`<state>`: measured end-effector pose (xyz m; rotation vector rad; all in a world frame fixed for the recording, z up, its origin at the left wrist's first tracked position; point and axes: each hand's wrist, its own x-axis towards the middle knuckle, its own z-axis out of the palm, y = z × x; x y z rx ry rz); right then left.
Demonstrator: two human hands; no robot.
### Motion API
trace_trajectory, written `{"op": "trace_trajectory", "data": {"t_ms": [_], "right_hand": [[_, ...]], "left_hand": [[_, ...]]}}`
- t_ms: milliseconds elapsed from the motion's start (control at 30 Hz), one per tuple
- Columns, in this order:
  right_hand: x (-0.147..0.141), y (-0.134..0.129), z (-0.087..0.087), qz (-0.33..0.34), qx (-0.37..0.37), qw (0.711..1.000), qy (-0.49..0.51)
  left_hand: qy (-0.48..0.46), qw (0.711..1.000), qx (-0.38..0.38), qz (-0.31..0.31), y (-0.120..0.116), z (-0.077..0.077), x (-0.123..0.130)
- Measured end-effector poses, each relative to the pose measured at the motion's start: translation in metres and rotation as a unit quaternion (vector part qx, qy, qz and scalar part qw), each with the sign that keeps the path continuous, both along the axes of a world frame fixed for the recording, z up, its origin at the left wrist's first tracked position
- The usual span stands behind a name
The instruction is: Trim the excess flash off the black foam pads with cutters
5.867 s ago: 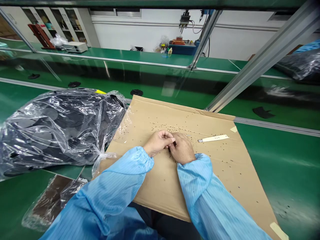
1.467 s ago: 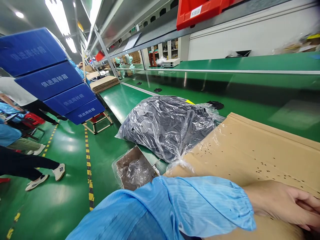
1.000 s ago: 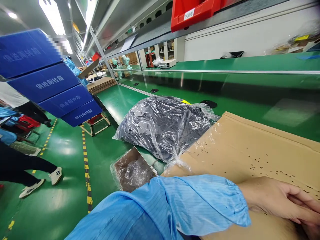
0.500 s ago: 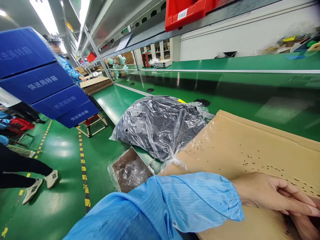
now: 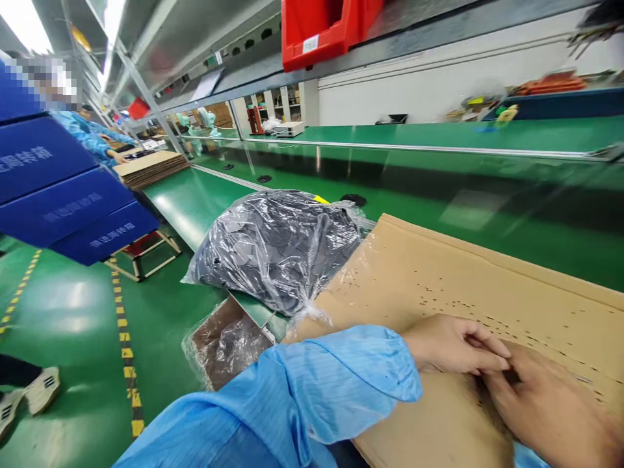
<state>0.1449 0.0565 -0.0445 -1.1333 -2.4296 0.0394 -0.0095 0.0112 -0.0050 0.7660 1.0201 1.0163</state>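
Observation:
Over a brown cardboard sheet (image 5: 404, 260), my left hand (image 5: 453, 344) has its thumb and forefinger pinched together. My right hand (image 5: 550, 396) meets it fingertip to fingertip, with its fingers bent inward and slightly blurred. Something small and dark shows between the fingertips, too hidden to name. A thin metallic tip (image 5: 584, 379) sticks out by the back of my right hand; the rest of it is covered. Many tiny dark bits (image 5: 446, 299) are scattered on the cardboard. Left of it lies a tied clear plastic bag (image 5: 273, 247) full of flat dark grey pieces.
A green conveyor belt (image 5: 414, 188) runs behind the cardboard. Below the bag stands an open carton (image 5: 219, 344) with clear plastic in it. Blue boxes (image 5: 49, 156) are stacked at left, near a person in blue (image 5: 92, 140). A red bin (image 5: 312, 39) sits overhead.
The view has swung to the right, so everything sits further left. My right hand, mostly out of view before, now shows. Both hands stay together over the cardboard.

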Motion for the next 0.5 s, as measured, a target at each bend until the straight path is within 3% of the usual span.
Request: {"op": "trace_trajectory", "data": {"t_ms": [133,267,400,500], "right_hand": [[-0.008,-0.013,0.016,0.004,-0.038,0.999,0.011],[-0.019,-0.032,0.033,0.016,-0.032,0.993,0.114],[-0.024,-0.046,0.046,0.078,-0.063,0.969,0.227],[-0.023,-0.049,0.051,0.130,-0.118,0.951,0.256]], "left_hand": [[0.021,1.000,0.015,0.003,0.002,-0.004,0.001],[-0.002,0.999,0.037,0.036,-0.005,0.006,0.001],[-0.089,0.983,0.134,0.085,-0.015,0.018,0.002],[-0.067,0.982,0.178,0.014,-0.021,0.020,0.002]]}}
